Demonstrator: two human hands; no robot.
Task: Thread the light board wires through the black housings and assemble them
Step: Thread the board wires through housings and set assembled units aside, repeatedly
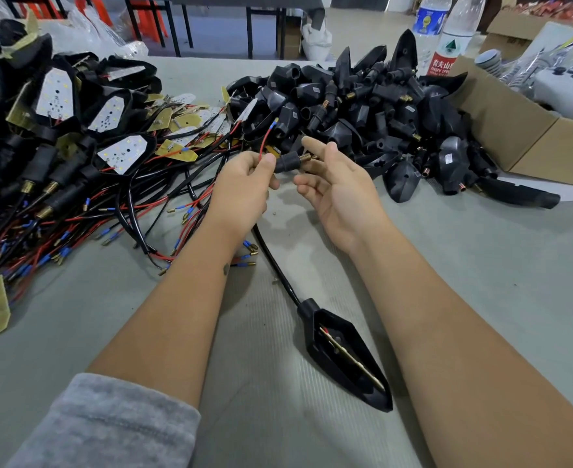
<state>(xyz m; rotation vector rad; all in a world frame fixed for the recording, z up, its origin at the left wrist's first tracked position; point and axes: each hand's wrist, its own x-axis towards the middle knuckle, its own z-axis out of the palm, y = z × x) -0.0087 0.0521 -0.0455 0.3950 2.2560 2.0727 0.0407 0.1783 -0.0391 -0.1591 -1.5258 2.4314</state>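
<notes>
My left hand [244, 190] pinches a red wire [265, 138] that rises to a blue-sleeved tip, right against the end of a small black stem piece [286, 162] with a brass threaded end. My right hand [332, 184] holds that brass end, palm turned up and fingers loosely spread. From my left hand a black cable [275, 261] runs down the table to a black arrow-shaped housing [342, 352] lying open side up, with a light board edge-on inside it.
Finished housings with light boards and tangled red and black wires [58, 130] cover the left of the grey table [481, 282]. A heap of empty black housings and stems [362, 106] lies behind my hands. Cardboard boxes [521, 136] and two bottles [447, 35] stand at right.
</notes>
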